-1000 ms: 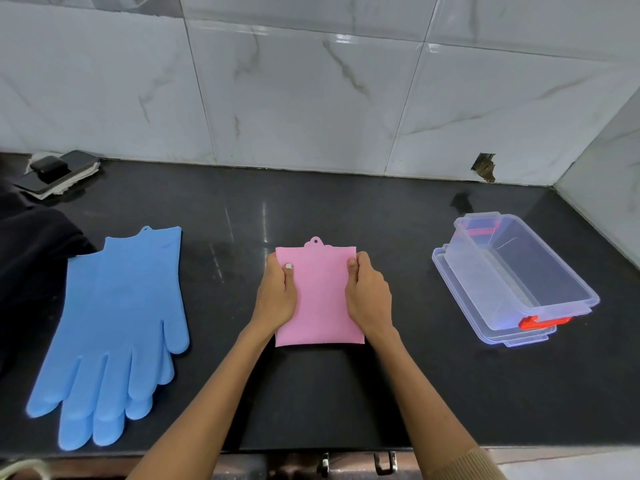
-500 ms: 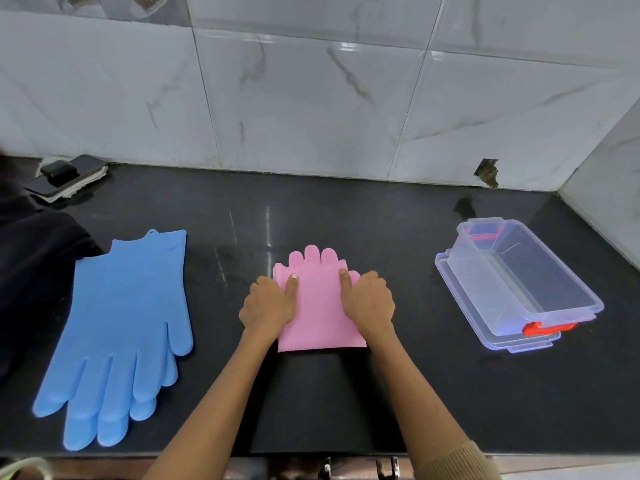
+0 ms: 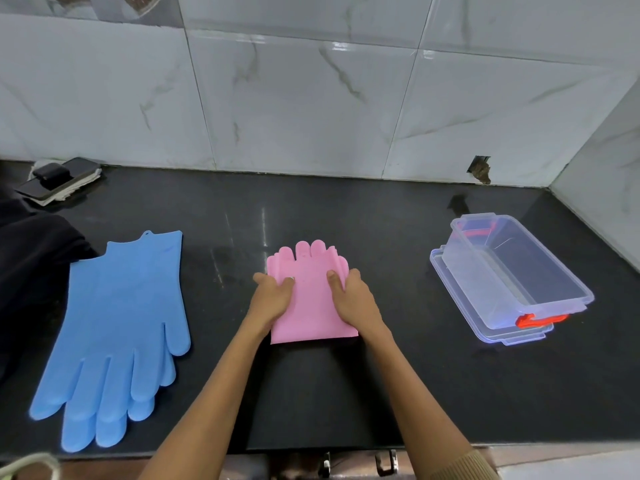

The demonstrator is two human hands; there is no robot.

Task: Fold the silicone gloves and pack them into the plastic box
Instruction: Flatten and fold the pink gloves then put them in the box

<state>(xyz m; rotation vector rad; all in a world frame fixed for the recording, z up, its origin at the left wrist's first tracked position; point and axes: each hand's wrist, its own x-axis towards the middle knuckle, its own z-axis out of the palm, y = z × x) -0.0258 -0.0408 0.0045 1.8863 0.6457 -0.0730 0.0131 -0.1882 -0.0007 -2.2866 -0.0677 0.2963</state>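
Left hand: your left hand (image 3: 273, 299) lies at the centre of the frame on the left edge of the pink gloves (image 3: 311, 296), its fingers curled round that edge and its thumb pressed on top.
Right hand: your right hand (image 3: 353, 299) mirrors it on the right edge, fingers wrapped round the side and thumb flat on the pink surface.
Pink gloves: they lie folded on the black counter (image 3: 346, 216) at the centre of the frame; their fingertips point toward the tiled wall (image 3: 311, 109) and the straight folded edge lies nearest you.
Blue gloves: the blue gloves (image 3: 117, 327) lie flat and stacked at the left of the frame, fingers pointing to the lower left, well apart from your hands.
Plastic box: the clear plastic box (image 3: 519, 268) sits open at the right of the frame, resting on its clear lid (image 3: 460, 306), with a red clasp (image 3: 540, 320) at its near end.
Other items: a dark cloth (image 3: 31, 271) lies at the left edge; a phone (image 3: 59, 178) lies on papers in the upper left.
Writing: you have no readable brand, label or text on any item.
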